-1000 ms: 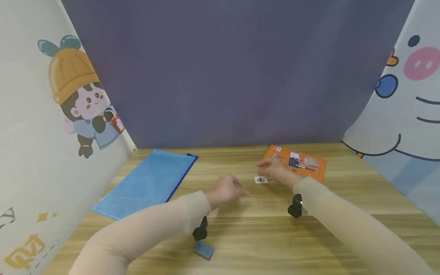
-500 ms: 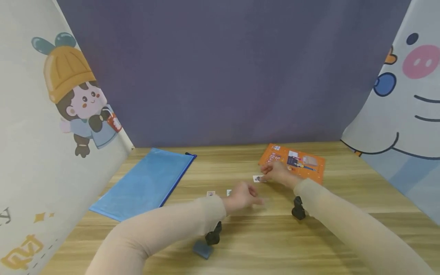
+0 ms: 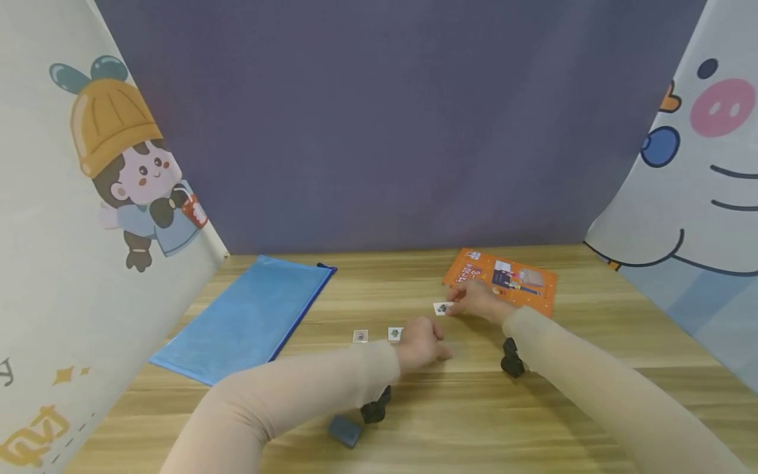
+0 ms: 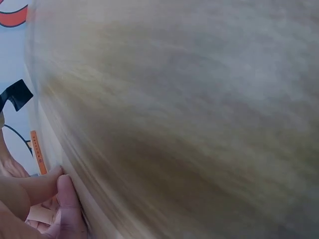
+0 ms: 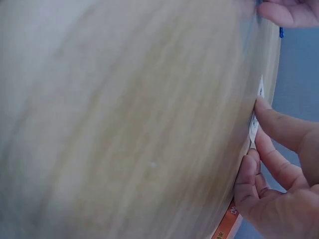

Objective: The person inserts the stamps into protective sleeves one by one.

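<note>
My right hand (image 3: 478, 300) pinches a small white picture card (image 3: 441, 308) between thumb and finger, low over the table near the orange booklet (image 3: 535, 299). In the right wrist view the card (image 5: 254, 128) stands out thin and edge-on between the thumb and fingers (image 5: 281, 124). Nearer the front, my left hand (image 3: 419, 343) is low at the tabletop, fingers bent and pointing right. Its thumb and finger tips meet in the left wrist view; anything between them is hidden. Two more small picture cards lie just left of it, a green-printed one (image 3: 394, 334) and a pinkish one (image 3: 360, 336).
A translucent blue zip pouch (image 3: 249, 316) lies flat at the left. Below my left forearm is a small dark blue-grey rectangular piece (image 3: 345, 431). A dark curtain (image 3: 391, 131) hangs along the table's back edge, with printed sheets at both sides.
My left hand has moved right and toward the front, uncovering two small cards. My right hand has come down onto the white card and now pinches it, the card shifting slightly.
</note>
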A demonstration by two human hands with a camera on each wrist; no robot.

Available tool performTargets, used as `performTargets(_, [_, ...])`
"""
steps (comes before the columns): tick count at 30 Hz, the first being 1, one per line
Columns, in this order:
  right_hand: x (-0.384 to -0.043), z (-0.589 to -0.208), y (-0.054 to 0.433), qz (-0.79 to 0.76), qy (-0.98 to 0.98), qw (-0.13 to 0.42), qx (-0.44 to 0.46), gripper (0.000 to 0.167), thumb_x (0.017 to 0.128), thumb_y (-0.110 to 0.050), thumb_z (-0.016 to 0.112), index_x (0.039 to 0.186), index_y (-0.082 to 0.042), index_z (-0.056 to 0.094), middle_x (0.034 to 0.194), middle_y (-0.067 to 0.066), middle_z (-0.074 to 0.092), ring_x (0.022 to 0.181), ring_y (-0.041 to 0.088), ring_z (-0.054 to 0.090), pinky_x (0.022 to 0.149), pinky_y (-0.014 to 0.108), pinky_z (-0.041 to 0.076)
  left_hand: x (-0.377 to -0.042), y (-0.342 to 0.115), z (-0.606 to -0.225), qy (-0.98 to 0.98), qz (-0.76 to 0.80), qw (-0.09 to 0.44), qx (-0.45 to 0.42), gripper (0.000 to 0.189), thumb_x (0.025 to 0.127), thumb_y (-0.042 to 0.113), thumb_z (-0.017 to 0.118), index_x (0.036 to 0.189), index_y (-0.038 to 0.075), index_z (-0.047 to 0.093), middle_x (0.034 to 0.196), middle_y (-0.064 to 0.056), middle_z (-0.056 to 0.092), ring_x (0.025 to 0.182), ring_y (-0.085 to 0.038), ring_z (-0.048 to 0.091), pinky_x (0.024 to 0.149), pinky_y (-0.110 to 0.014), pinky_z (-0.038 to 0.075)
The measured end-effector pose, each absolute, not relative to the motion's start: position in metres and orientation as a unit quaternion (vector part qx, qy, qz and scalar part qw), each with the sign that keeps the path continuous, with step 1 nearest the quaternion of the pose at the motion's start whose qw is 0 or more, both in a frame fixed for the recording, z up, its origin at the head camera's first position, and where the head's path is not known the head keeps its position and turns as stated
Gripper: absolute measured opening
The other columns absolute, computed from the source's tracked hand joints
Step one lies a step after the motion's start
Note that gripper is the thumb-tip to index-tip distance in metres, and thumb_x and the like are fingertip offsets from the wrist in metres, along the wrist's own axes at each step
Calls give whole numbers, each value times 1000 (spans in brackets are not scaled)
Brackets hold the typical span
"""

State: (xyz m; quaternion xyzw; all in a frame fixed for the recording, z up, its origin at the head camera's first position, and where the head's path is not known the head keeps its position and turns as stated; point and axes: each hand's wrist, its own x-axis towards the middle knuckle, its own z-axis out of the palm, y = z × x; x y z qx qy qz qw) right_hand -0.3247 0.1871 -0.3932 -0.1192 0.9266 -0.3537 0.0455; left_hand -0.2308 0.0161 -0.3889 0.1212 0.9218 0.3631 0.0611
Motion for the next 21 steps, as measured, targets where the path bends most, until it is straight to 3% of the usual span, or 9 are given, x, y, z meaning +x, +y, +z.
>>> performTargets(5, [-325,-393,185,-371,921,56,-106,28,75,-8,82,95,2,66,93,11,66,84,18,57,70,24,50,-230,17,-390,925,355,48,127,22,70,12,86,76,7,66,68,2,61,59,-8,52,52,-17,43])
performTargets(16, [-322,-396,185,-379,918,65,-97,19,77,-9,80,90,-1,68,91,6,63,81,17,51,64,22,44,-228,14,-386,912,373,90,142,19,75,4,81,70,5,62,63,1,61,48,-8,56,44,-16,44])
performTargets(21, [-323,-394,185,-378,919,64,-94,13,79,-10,78,83,-1,70,73,-1,57,69,13,47,58,21,40,-233,15,-383,913,357,104,170,17,76,1,79,76,6,63,65,1,60,48,-8,55,45,-17,46])
